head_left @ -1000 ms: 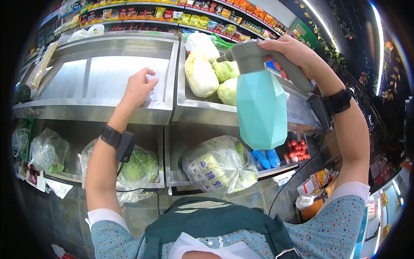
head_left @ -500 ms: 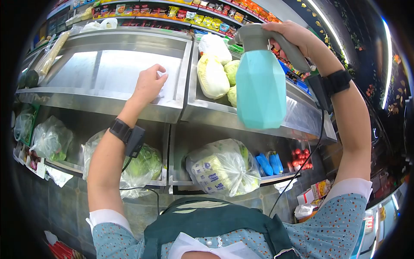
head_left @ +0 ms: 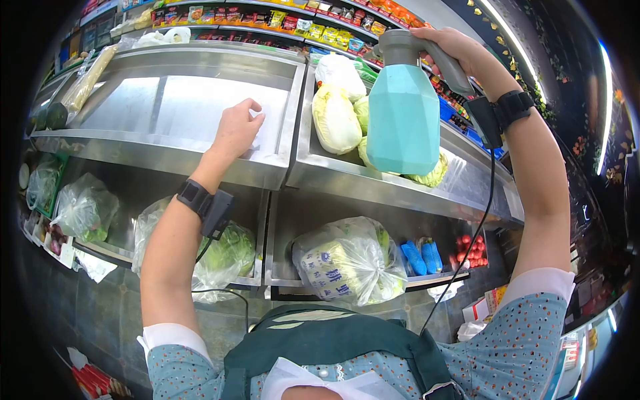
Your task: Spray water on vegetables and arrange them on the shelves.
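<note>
My right hand is wrapped round the grey handle of a turquoise faceted spray bottle, held upright over the right-hand steel display bin. Behind and beside the bottle lie Chinese cabbages in that bin, partly hidden by it. My left hand hovers over the right end of the left steel bin, its fingers loosely bent and the thumb apart from them. Nothing shows in it.
On the lower shelf sit a bagged cabbage, leafy greens in plastic, blue packets and red round produce. A long wrapped item lies at the far left. Snack shelves stand behind. A black cable hangs from my right wrist.
The spray bottle has tilted slightly and risen a little in my right hand, uncovering more cabbage below it. My left hand stays over the left bin.
</note>
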The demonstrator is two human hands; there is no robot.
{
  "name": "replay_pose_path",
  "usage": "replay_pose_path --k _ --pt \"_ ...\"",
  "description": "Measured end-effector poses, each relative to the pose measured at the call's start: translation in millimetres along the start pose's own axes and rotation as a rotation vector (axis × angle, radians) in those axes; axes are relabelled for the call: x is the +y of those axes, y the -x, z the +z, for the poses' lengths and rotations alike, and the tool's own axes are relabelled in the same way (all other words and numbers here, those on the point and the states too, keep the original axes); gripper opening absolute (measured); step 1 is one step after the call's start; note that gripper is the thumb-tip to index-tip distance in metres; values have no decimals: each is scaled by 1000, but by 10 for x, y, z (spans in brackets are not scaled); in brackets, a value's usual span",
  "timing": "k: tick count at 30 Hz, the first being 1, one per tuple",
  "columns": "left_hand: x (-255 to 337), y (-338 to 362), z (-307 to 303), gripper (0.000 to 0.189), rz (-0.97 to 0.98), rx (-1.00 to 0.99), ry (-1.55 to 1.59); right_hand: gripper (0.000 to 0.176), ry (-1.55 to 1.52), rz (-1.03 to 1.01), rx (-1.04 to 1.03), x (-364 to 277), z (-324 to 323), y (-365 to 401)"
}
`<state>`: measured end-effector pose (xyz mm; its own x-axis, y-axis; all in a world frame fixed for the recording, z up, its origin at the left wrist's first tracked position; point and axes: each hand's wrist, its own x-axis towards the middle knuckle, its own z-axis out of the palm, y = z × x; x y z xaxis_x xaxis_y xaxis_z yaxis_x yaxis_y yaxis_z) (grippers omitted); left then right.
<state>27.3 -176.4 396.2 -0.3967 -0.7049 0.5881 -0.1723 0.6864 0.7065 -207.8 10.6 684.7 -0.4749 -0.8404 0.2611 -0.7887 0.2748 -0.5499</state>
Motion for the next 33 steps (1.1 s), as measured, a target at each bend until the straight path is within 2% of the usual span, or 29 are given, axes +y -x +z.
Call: replay_pose_path --k 5,12,18,26,30,33 --pt "26 -2 -29 22 -88 -30 30 42 -13 47 -20 59 -109 133" --pt "18 -10 -28 24 -67 -54 18 38 -22 207 28 381 -448 371" --pt "30 -43 4 24 -111 -111 0 39 179 342 65 724 -607 628" --pt "-35 -80 19 21 -183 -141 56 47 128 315 64 943 -700 982" --pt "-31 -73 -9 20 -226 -149 137 48 90 314 21 811 -627 1221" --pt "-44 -74 -15 20 -217 -163 139 47 52 381 -13 957 -708 1251"
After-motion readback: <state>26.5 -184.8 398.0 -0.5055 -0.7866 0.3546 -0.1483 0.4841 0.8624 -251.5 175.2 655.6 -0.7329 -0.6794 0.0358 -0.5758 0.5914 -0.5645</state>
